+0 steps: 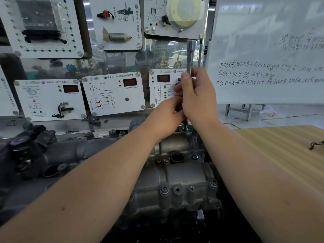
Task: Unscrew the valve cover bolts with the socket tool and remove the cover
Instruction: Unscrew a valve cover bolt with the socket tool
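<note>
The grey metal valve cover [177,174] lies across the engine below my arms, with bolts [164,190] along its near edge. A long chrome socket tool [190,57] stands upright over a bolt [185,128] at the cover's far right corner. My right hand [198,95] grips the tool's shaft, thumb up along it. Just below, my left hand [168,116] holds the lower part of the tool with curled fingers. The tool's tip is mostly hidden behind my hands.
White sensor display panels [113,95] stand right behind the engine. A whiteboard [266,50] is at the right rear. A wooden table top [280,148] lies to the right, with a dark cable [315,144] at its edge. Black engine parts [26,146] sit at the left.
</note>
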Action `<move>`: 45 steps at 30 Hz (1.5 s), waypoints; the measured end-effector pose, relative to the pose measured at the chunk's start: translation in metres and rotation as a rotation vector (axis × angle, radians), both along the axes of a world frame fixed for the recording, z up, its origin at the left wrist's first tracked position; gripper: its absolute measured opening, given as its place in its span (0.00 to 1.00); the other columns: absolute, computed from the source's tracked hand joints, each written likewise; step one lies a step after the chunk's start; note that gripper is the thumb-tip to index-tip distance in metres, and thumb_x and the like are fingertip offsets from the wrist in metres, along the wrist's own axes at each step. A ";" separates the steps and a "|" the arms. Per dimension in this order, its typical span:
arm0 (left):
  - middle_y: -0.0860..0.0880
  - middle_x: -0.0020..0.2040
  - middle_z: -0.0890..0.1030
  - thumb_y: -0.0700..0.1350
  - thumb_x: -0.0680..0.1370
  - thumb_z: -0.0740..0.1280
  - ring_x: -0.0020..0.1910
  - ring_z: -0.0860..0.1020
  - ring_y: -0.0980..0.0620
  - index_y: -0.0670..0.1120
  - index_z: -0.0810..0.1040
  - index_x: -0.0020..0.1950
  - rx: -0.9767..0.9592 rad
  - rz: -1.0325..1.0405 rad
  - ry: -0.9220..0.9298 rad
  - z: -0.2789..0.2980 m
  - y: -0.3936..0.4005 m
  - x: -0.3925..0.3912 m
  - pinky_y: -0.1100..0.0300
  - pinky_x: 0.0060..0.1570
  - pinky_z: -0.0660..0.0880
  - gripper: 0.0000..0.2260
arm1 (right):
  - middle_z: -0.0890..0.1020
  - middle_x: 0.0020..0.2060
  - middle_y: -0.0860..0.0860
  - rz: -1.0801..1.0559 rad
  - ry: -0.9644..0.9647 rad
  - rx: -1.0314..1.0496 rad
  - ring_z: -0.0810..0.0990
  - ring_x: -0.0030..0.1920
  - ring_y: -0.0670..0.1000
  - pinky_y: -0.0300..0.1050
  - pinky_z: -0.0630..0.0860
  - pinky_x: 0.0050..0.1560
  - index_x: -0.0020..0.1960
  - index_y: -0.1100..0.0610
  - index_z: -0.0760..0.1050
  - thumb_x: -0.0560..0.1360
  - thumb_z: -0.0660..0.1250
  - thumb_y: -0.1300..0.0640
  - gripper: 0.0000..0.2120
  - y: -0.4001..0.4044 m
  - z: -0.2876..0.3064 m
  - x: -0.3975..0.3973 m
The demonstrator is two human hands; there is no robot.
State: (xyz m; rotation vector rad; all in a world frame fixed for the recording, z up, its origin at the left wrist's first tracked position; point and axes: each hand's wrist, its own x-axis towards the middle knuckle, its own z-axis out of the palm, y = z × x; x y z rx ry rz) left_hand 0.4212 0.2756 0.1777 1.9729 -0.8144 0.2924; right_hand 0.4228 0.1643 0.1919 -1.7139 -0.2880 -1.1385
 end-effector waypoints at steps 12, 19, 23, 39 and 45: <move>0.43 0.52 0.84 0.40 0.82 0.64 0.54 0.82 0.42 0.42 0.79 0.60 0.014 -0.003 -0.002 0.000 0.000 0.001 0.40 0.58 0.77 0.08 | 0.85 0.38 0.46 0.037 -0.007 0.025 0.84 0.42 0.42 0.43 0.80 0.48 0.59 0.50 0.71 0.82 0.60 0.48 0.09 0.000 -0.001 0.001; 0.49 0.46 0.86 0.42 0.83 0.63 0.42 0.82 0.57 0.52 0.81 0.53 -0.025 -0.024 0.039 -0.002 -0.002 0.004 0.59 0.44 0.78 0.09 | 0.83 0.38 0.45 -0.013 -0.018 -0.011 0.81 0.34 0.43 0.36 0.74 0.38 0.43 0.44 0.69 0.83 0.55 0.49 0.11 0.002 0.002 -0.002; 0.44 0.51 0.85 0.41 0.82 0.64 0.52 0.82 0.45 0.48 0.81 0.57 -0.023 -0.020 0.017 -0.001 -0.002 0.003 0.44 0.56 0.79 0.07 | 0.84 0.37 0.46 0.027 -0.013 0.024 0.82 0.38 0.43 0.46 0.79 0.45 0.47 0.44 0.70 0.83 0.58 0.48 0.07 0.002 0.002 -0.002; 0.48 0.50 0.85 0.41 0.82 0.65 0.51 0.82 0.47 0.46 0.79 0.59 0.001 -0.012 -0.004 -0.002 0.000 0.005 0.45 0.56 0.79 0.07 | 0.85 0.37 0.45 0.055 -0.015 0.045 0.84 0.42 0.42 0.43 0.80 0.46 0.56 0.46 0.71 0.82 0.61 0.46 0.06 0.001 0.000 -0.001; 0.48 0.46 0.86 0.43 0.83 0.64 0.41 0.80 0.54 0.51 0.81 0.53 -0.019 -0.015 0.007 -0.003 -0.001 0.006 0.56 0.45 0.77 0.07 | 0.84 0.36 0.44 0.008 -0.024 0.025 0.82 0.36 0.43 0.38 0.76 0.41 0.45 0.43 0.72 0.83 0.56 0.47 0.10 0.002 0.002 -0.002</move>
